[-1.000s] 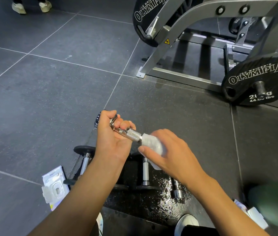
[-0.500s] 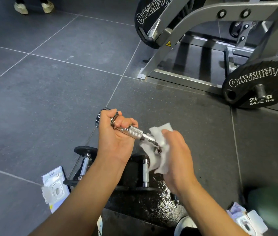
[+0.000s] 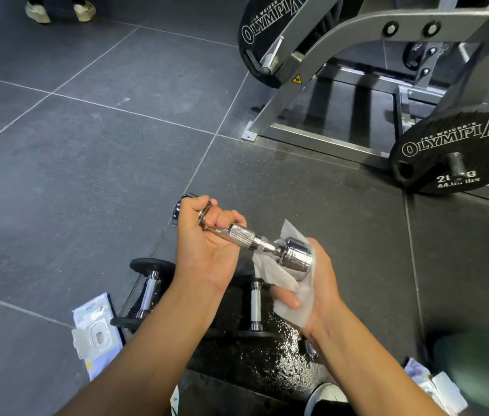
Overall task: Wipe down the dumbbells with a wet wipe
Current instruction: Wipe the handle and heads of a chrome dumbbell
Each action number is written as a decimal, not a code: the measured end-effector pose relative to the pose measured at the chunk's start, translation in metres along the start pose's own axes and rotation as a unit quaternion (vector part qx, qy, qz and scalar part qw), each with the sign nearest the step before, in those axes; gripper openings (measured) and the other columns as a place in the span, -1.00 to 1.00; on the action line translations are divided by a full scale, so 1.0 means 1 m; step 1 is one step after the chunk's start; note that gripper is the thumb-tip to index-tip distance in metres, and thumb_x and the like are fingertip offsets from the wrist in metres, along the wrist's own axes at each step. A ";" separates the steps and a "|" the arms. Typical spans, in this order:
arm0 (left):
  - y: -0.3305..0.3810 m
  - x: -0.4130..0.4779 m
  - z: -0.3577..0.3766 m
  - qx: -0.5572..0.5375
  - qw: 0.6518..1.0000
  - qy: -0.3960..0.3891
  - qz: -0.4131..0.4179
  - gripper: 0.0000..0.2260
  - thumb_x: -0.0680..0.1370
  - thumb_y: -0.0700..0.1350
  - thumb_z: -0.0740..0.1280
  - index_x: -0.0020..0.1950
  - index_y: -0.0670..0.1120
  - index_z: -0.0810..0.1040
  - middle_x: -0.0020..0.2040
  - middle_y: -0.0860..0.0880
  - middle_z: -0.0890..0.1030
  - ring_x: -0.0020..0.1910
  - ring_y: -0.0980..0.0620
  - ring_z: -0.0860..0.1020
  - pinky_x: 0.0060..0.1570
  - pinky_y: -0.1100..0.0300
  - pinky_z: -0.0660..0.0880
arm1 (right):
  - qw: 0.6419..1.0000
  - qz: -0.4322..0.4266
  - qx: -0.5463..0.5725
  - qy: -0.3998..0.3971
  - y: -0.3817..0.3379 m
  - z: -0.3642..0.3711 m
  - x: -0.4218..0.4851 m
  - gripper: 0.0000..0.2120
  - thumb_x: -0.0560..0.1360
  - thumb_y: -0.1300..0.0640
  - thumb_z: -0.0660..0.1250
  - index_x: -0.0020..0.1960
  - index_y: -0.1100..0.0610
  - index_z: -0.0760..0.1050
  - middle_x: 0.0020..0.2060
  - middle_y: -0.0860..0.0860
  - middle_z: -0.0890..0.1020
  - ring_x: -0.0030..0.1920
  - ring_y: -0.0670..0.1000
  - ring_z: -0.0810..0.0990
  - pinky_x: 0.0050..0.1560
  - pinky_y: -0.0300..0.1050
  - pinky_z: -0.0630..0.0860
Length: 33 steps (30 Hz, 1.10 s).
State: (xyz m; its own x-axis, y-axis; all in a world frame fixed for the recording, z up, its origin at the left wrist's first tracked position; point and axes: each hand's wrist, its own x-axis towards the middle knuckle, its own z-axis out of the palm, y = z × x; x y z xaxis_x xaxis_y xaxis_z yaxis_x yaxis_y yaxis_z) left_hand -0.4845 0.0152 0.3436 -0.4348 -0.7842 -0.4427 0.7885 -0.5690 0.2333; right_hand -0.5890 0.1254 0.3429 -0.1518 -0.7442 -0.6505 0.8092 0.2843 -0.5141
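Observation:
A small chrome dumbbell (image 3: 243, 237) with a knurled grip is held above the floor, tilted down to the right. My left hand (image 3: 204, 244) grips its far end. Its near chrome head (image 3: 295, 258) rests on a white wet wipe (image 3: 285, 283) that lies across my right hand (image 3: 312, 283), palm up, with the thumb pinning the wipe. Below my hands, two black-plated dumbbells lie on the floor, one at the left (image 3: 148, 291) and one in the middle (image 3: 256, 307).
An open wet-wipe pack (image 3: 96, 331) lies on the floor at the lower left, a second pack (image 3: 435, 385) at the lower right. A grey weight machine (image 3: 327, 52) with black Olympia plates (image 3: 453, 151) stands at the back right. Someone's shoes (image 3: 60, 10) show far left. The floor under the dumbbells is wet.
My right hand has opened and turned palm up, uncovering the chrome head that it had wrapped in the wipe. The left hand has kept its grip.

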 end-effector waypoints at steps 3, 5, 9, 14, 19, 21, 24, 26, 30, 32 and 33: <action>-0.002 0.002 -0.003 -0.053 0.998 0.013 -0.016 -0.77 0.59 -0.14 0.30 -0.26 -0.06 0.39 -0.41 0.09 0.27 -0.49 0.14 0.33 0.00 0.19 0.42 | 0.995 -0.073 0.023 0.062 -0.001 0.005 -0.006 -0.62 0.68 -0.02 0.18 -0.21 0.14 0.53 -0.46 0.07 0.58 -0.59 0.04 0.50 -0.67 -0.24 0.29; -0.004 0.002 -0.001 -0.068 0.997 0.017 -0.022 -0.76 0.59 -0.13 0.31 -0.27 -0.07 0.39 -0.40 0.09 0.27 -0.48 0.15 0.33 0.00 0.19 0.42 | 0.982 -0.125 0.065 0.129 0.001 0.012 -0.011 -0.74 0.70 0.10 0.18 -0.09 0.13 0.55 -0.31 0.05 0.65 -0.41 0.01 0.65 -0.46 -0.17 0.60; -0.004 0.001 -0.002 -0.065 0.997 0.022 -0.031 -0.76 0.58 -0.13 0.32 -0.27 -0.07 0.39 -0.40 0.09 0.26 -0.48 0.15 0.33 0.00 0.19 0.43 | 0.970 -0.160 0.093 0.156 0.005 0.022 -0.011 -0.63 0.67 0.08 0.22 -0.28 0.19 0.47 -0.38 0.11 0.51 -0.46 0.06 0.50 -0.45 -0.19 0.46; -0.006 -0.001 -0.003 -0.060 0.997 0.028 -0.030 -0.77 0.59 -0.15 0.31 -0.24 -0.05 0.36 -0.41 0.09 0.26 -0.50 0.15 0.33 -0.01 0.20 0.42 | 0.908 -0.380 -0.131 0.120 0.009 0.015 -0.007 -0.75 0.62 0.22 0.17 -0.22 0.13 0.44 -0.33 -0.16 0.52 -0.29 -0.11 0.42 -0.27 -0.23 0.39; -0.003 -0.003 0.002 -0.021 1.000 -0.008 -0.015 -0.82 0.55 -0.17 0.33 -0.22 -0.05 0.39 -0.41 0.09 0.28 -0.48 0.14 0.33 -0.02 0.20 0.43 | 0.932 -0.276 -0.221 0.085 -0.017 0.012 -0.010 -0.71 0.57 0.29 0.23 -0.32 0.17 0.51 -0.34 0.01 0.57 -0.23 0.03 0.58 -0.18 -0.13 0.51; -0.002 -0.005 0.004 -0.002 1.000 -0.021 -0.011 -0.86 0.48 -0.17 0.37 -0.19 -0.06 0.42 -0.42 0.10 0.29 -0.48 0.15 0.33 -0.04 0.20 0.44 | 0.960 -0.144 -0.237 0.037 -0.028 0.009 -0.010 -0.64 0.56 0.21 0.17 -0.37 0.19 0.56 -0.37 0.20 0.56 -0.32 0.22 0.53 -0.32 0.02 0.45; -0.003 -0.008 0.005 0.006 0.999 -0.036 -0.022 -0.90 0.46 -0.16 0.38 -0.17 -0.09 0.46 -0.42 0.10 0.30 -0.48 0.15 0.33 -0.01 0.21 0.41 | 0.977 0.016 -0.200 -0.078 -0.033 -0.005 -0.005 -0.71 0.52 0.18 0.15 -0.37 0.16 0.35 -0.41 0.11 0.36 -0.44 0.06 0.21 -0.38 0.03 0.05; -0.003 -0.008 0.005 -0.001 0.998 -0.049 -0.036 -0.91 0.47 -0.15 0.38 -0.15 -0.10 0.48 -0.42 0.09 0.31 -0.48 0.15 0.34 -0.01 0.20 0.42 | 0.974 0.057 -0.160 -0.153 -0.033 -0.011 -0.002 -0.80 0.50 0.14 0.27 -0.26 0.18 0.38 -0.27 0.16 0.25 -0.33 0.16 0.11 -0.39 0.08 0.10; 0.001 -0.006 0.007 -0.003 0.994 -0.080 -0.068 -0.91 0.51 -0.14 0.36 -0.11 -0.11 0.47 -0.42 0.08 0.32 -0.46 0.15 0.35 -0.02 0.20 0.45 | 0.962 0.068 -0.125 -0.235 -0.036 -0.009 -0.007 -0.75 0.55 0.13 0.28 -0.22 0.28 0.45 -0.28 0.30 0.24 -0.53 0.07 0.45 -0.54 -0.13 0.36; 0.002 -0.006 0.010 0.022 0.994 -0.078 -0.073 -0.91 0.49 -0.15 0.37 -0.11 -0.10 0.47 -0.43 0.08 0.32 -0.47 0.15 0.34 -0.02 0.20 0.44 | 0.954 0.064 -0.174 -0.236 -0.037 -0.012 -0.005 -0.71 0.62 0.08 0.23 -0.11 0.30 0.49 -0.24 0.31 0.40 -0.41 0.05 0.47 -0.38 -0.06 0.24; 0.003 -0.006 0.010 0.040 0.994 -0.073 -0.074 -0.90 0.47 -0.16 0.38 -0.11 -0.10 0.47 -0.44 0.08 0.31 -0.47 0.15 0.34 -0.03 0.20 0.44 | 0.956 0.044 -0.212 -0.200 -0.037 -0.015 -0.002 -0.73 0.58 0.07 0.31 -0.03 0.32 0.51 -0.20 0.28 0.50 -0.33 0.07 0.52 -0.33 -0.05 0.33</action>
State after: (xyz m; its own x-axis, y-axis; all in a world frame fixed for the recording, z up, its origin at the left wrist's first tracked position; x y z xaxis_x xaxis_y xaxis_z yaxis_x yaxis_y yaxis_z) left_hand -0.4845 0.0156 0.3556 -0.6059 -0.7149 -0.3491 0.6767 -0.6938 0.2463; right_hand -0.6272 0.1259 0.3549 0.2032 -0.8535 -0.4798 0.4927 0.5126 -0.7032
